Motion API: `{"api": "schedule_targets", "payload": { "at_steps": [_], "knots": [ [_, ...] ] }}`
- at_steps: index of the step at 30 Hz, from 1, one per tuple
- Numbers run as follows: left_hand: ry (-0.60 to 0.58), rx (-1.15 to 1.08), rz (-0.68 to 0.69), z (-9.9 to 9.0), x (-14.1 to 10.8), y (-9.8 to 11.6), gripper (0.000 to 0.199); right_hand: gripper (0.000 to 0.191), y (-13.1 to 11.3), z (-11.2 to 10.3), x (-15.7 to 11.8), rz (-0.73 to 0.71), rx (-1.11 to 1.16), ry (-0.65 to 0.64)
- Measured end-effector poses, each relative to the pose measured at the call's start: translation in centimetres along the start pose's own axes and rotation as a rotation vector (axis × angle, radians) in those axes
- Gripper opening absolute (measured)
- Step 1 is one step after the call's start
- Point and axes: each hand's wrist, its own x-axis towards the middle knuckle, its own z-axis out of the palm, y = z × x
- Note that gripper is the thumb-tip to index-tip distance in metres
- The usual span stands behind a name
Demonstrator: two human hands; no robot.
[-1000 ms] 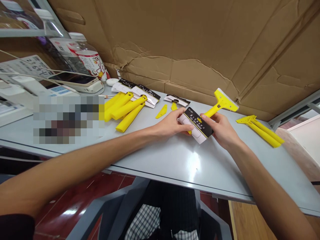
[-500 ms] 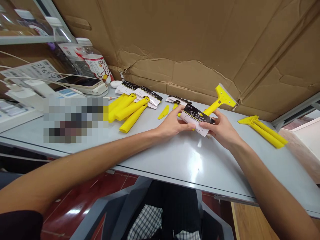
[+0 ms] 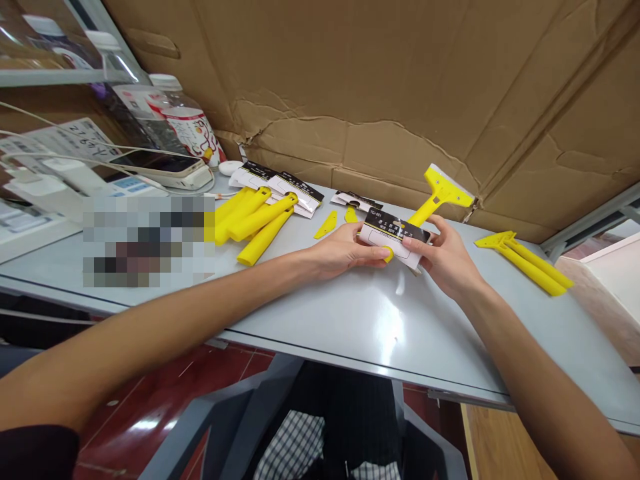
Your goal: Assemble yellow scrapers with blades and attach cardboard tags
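Head view, looking down at what I'm working on: right now I have a printed backing card (image 3: pixel 395 233), white with a black band, held between my two hands, just above the grey tabletop (image 3: pixel 380 320); a yellow plastic scraper (image 3: pixel 442 191) lies along the back of it, its wide head jutting out past the card's far edge and the rounded end of its handle showing at the near edge; my left hand (image 3: pixel 340 253) is half closed, its thumb pressed by that handle end; my right hand (image 3: pixel 445 257) is curled around the card's other side, fingers gripping card and handle together; further left on the tabletop lie a bunch of yellow handles (image 3: pixel 255 223), more backing cards (image 3: pixel 277 185) and a small yellow wedge (image 3: pixel 326 225); two more yellow scrapers (image 3: pixel 525 265) lie off to the right; a smartphone (image 3: pixel 160 167) sits beyond, by a plastic bottle (image 3: pixel 185 123).
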Motion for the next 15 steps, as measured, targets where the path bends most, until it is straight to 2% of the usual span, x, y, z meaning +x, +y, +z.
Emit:
{"api": "schedule_targets", "payload": {
  "at_steps": [9,12,15],
  "knots": [
    [0.044,-0.047,-0.05,0.9,-0.8,0.8,0.051,0.069,-0.7,0.2,-0.6,-0.006,0.043,0.002],
    [0.046,-0.105,-0.089,1.1,-0.9,0.9,0.049,0.062,-0.9,0.3,-0.4,-0.009,0.066,0.008],
    [0.06,-0.161,-0.115,1.3,-1.0,0.6,0.063,0.049,-1.3,-0.4,0.3,-0.059,0.135,0.11]
  ]
}}
